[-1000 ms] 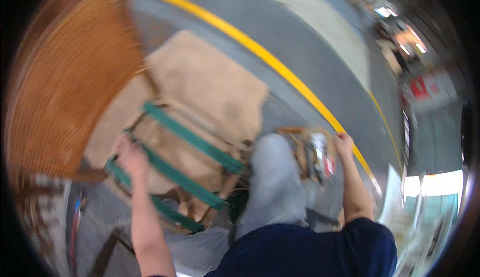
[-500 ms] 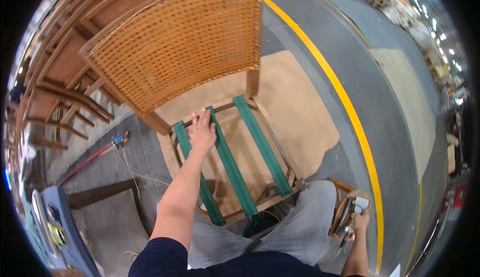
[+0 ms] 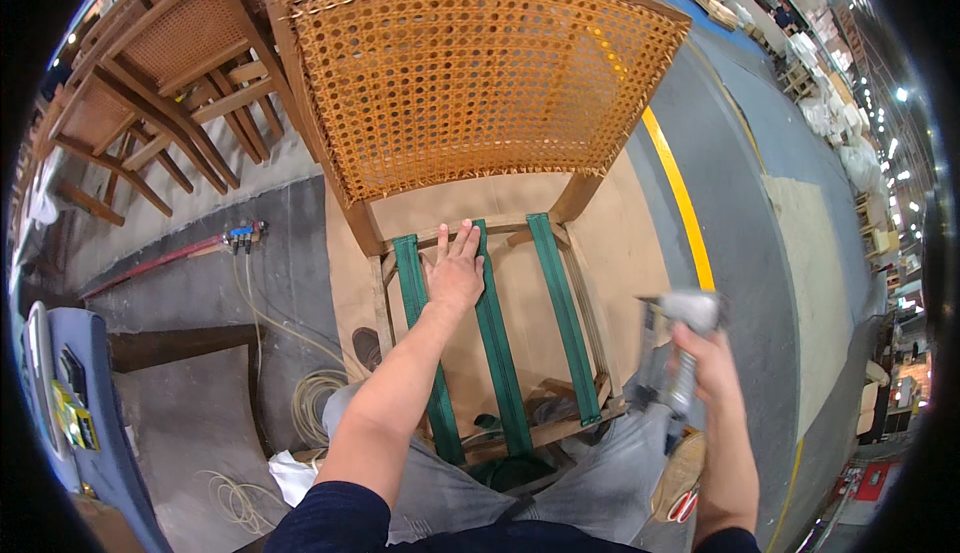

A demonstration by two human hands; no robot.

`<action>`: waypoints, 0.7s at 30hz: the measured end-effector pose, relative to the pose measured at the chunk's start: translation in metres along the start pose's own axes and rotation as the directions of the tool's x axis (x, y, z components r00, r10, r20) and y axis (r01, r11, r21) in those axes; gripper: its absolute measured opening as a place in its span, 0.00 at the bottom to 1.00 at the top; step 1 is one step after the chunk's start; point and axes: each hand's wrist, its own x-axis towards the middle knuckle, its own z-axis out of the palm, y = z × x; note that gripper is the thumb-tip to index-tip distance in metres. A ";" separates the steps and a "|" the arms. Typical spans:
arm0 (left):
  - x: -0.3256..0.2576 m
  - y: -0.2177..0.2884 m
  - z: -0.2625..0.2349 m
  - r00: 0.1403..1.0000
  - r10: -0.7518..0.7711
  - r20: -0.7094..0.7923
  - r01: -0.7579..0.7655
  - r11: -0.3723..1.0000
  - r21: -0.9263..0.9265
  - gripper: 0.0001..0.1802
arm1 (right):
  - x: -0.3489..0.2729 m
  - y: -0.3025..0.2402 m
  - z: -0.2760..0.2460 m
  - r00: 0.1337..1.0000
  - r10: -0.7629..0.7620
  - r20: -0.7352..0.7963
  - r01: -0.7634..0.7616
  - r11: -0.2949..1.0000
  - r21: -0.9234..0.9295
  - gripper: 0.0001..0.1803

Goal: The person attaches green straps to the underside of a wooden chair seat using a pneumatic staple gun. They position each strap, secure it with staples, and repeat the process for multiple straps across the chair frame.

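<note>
At frame centre our chair stands; green straps run lengthwise away from us across its seat. Our left hand lies flat, fingers apart, on them; our right hand, lower right, grips a stapler.

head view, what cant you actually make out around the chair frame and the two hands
- Tool in the right hand: motion-blurred, kind unclear.
- Left hand covers part of the seat frame and a green strap.
- Chair legs: hidden below the frame and the person's knees.
- Far shelves at the rim: too small.
</note>
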 end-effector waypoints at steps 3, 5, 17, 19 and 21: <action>0.000 -0.005 0.004 0.997 0.006 -0.073 -0.005 1.000 0.017 0.32 | 0.062 -0.011 0.096 0.975 0.020 0.220 -0.021 1.000 -0.001 0.22; 0.002 -0.001 0.006 0.994 0.027 -0.110 -0.024 0.999 0.028 0.31 | 0.101 -0.004 0.137 0.960 0.100 0.263 -0.095 0.995 -0.032 0.20; 0.003 -0.008 -0.001 1.000 -0.019 0.014 0.019 1.000 0.000 0.32 | 0.164 0.005 0.254 0.958 0.014 0.286 0.033 0.987 -0.160 0.17; 0.004 -0.005 -0.002 1.000 -0.022 0.022 0.022 1.000 -0.006 0.32 | 0.168 0.008 0.254 0.962 0.000 0.275 0.053 0.981 -0.185 0.17; 0.001 -0.006 0.001 0.999 -0.028 0.032 0.029 0.999 -0.025 0.32 | 0.169 0.011 0.256 0.963 -0.005 0.271 0.067 0.974 -0.219 0.18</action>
